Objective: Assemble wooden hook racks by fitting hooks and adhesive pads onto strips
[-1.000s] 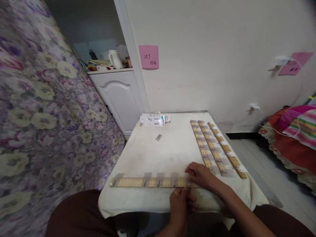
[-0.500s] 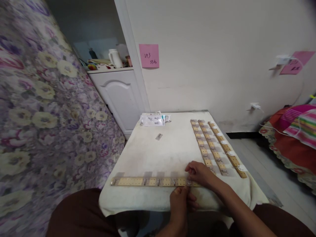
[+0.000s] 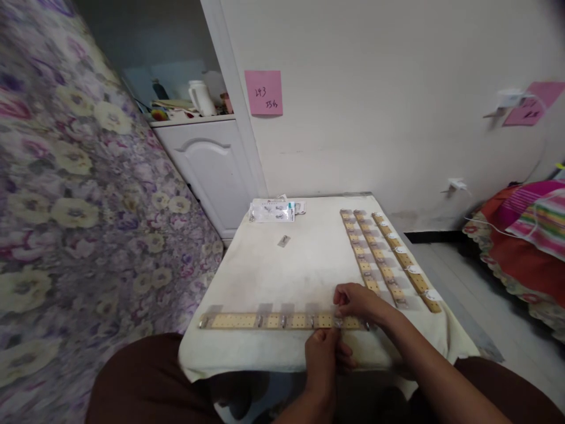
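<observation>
A long perforated wooden strip (image 3: 233, 321) lies crosswise near the table's front edge, carrying several small clear cards with silvery pieces. My right hand (image 3: 359, 301) reaches over its right part, thumb and fingers pinched at the far side on one small clear card (image 3: 338, 321). On the near side, my left hand (image 3: 323, 353) has its thumb and index fingertip pressed together against the strip's edge, just below that card. What sits between the left fingertips is too small to tell.
Three similar strips (image 3: 388, 271) lie lengthwise at the right; the outermost carries white round-edged cards. A loose small card (image 3: 283, 241) rests mid-table on the cream cloth (image 3: 247, 277). Printed clear packets (image 3: 271, 211) lie at the back left. A floral curtain (image 3: 110, 206) hangs at the left.
The view has shifted slightly. Both hands stay at the same spot on the strip, and the right fingers have curled in a little over the clear card.
</observation>
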`<state>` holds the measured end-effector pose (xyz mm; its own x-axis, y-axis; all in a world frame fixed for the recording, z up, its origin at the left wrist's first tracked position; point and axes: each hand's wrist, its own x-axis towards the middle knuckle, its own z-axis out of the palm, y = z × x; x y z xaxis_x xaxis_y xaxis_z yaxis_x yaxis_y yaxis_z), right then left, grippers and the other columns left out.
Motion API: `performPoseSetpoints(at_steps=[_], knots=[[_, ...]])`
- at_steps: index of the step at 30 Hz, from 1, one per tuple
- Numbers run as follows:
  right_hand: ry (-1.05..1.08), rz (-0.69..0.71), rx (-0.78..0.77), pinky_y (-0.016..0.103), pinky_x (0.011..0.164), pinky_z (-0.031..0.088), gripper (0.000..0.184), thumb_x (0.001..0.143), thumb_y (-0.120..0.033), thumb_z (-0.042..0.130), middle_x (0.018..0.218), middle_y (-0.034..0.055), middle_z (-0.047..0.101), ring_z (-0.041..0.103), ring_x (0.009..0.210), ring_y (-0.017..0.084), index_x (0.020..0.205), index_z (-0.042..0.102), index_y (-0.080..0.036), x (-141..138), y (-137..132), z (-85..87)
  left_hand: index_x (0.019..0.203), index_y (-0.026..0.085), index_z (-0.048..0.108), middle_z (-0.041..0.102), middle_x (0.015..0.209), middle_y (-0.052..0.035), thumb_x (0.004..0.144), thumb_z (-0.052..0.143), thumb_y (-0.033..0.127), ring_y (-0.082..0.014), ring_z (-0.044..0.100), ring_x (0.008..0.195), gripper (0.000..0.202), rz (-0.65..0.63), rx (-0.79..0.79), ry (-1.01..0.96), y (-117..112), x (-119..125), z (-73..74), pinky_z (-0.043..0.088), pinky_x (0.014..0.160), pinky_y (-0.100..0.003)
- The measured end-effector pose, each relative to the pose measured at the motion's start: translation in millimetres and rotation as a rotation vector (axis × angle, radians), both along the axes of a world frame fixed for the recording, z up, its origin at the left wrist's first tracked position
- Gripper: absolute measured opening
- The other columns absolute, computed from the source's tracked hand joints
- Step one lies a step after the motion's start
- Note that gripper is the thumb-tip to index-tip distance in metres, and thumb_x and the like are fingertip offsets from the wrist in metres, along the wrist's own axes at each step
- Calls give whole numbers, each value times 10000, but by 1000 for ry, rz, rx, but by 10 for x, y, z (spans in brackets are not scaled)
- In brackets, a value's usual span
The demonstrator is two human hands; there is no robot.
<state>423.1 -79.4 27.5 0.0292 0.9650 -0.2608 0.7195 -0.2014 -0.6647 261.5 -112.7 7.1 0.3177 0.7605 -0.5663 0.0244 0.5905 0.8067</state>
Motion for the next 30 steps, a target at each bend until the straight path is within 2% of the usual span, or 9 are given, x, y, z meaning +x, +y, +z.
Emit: performPoseSetpoints(at_steps=[7,13,20,24,30], knots=[[-49,-10,22,214,540,284,250,541,-189,734,703,-35,603,488,612,107,769,635,-205,-50,21,60,677,194,476,595,439,17,726,517,410,-129,526,326,225,-22,4,-20,13,-14,-44,353,348,-221],[9,-51,89,198,533,336,249,564,-154,696,704,-24,625,528,603,107,804,633,-180,-77,-45,46,674,198,458,612,488,21,668,575,475,-123,555,364,301,-58,3,-72,-12,-104,-34,373,381,-220],[30,-178,317,221,622,385,138,717,-158,518,725,5,617,554,689,135,820,608,-173,-102,-163,294,694,198,444,610,463,20,594,622,453,-115,546,341,326,-158,-24,-111,-37,-314,-58,326,353,-190],[91,-187,382,223,592,376,127,722,-182,515,665,-3,610,545,641,139,777,630,-178,-351,-162,323,701,203,434,612,449,20,582,628,454,-116,544,331,338,-210,-34,-145,15,-516,-61,314,334,-181],[139,-128,361,204,574,372,156,716,-158,489,652,-7,613,542,620,125,765,637,-176,-858,18,192,692,202,445,615,449,23,616,624,486,-105,525,312,344,-178,21,-145,189,-1016,-50,276,316,-172]])
